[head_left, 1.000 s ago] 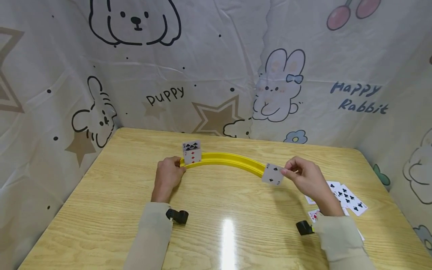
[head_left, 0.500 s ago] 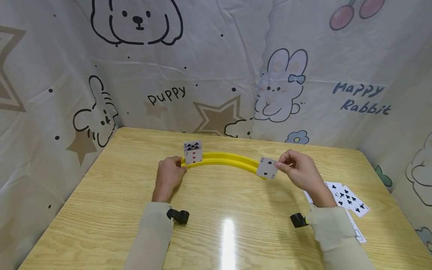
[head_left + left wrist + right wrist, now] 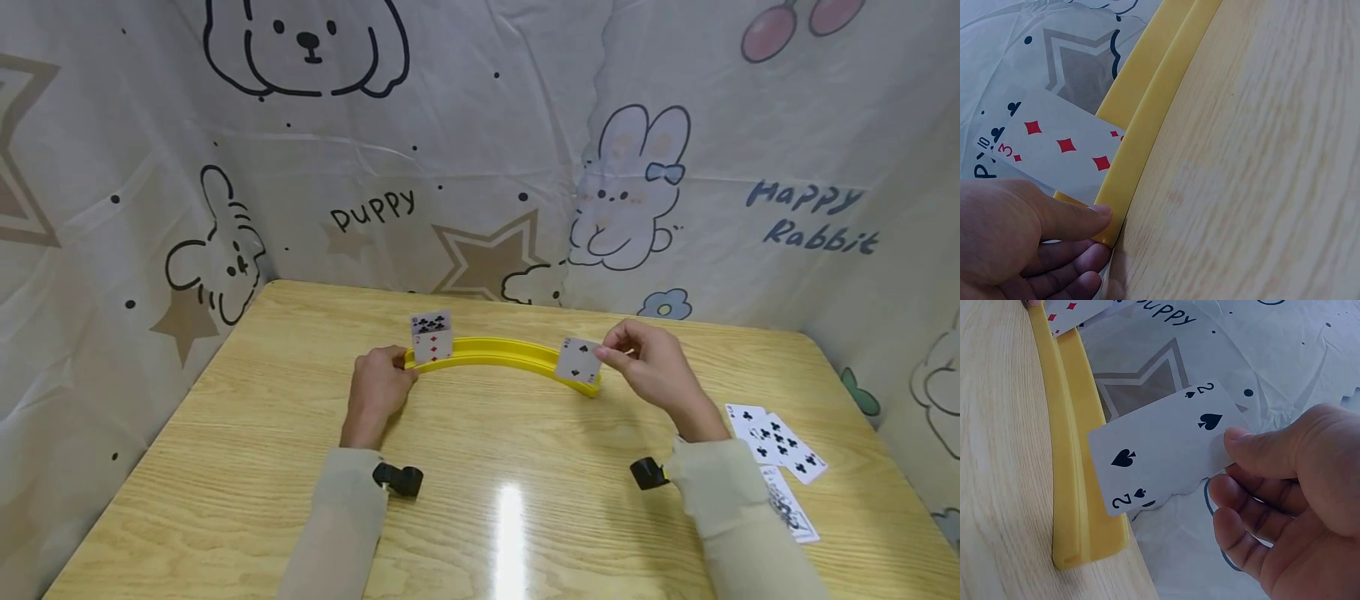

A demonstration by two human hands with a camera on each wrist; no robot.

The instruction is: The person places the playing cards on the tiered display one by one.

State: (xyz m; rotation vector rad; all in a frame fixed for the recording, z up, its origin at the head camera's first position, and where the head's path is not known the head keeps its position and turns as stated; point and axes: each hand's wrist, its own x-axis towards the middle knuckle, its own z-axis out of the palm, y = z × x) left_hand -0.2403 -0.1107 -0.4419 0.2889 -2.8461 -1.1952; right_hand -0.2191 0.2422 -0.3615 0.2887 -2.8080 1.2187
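Observation:
A curved yellow card holder [image 3: 502,352] lies on the table. My left hand [image 3: 377,387] pinches its left end between thumb and fingers, as the left wrist view shows. Upright in its slot near that hand stands a three of diamonds [image 3: 433,347], with a ten of clubs [image 3: 431,321] showing behind it. My right hand [image 3: 648,367] pinches a two of spades [image 3: 577,360] by one edge, thumb on its face. In the right wrist view the tilted two of spades [image 3: 1166,450] overlaps the holder near its right end.
Several loose playing cards [image 3: 780,442] lie on the wooden table [image 3: 480,500] at the right, beyond my right sleeve. One overlapping card there shows clubs. A printed cloth [image 3: 360,142] hangs behind the table's back edge.
My right hand has moved left and slightly away from me, bringing the two of spades over the holder from its right end. The left hand stays on the holder.

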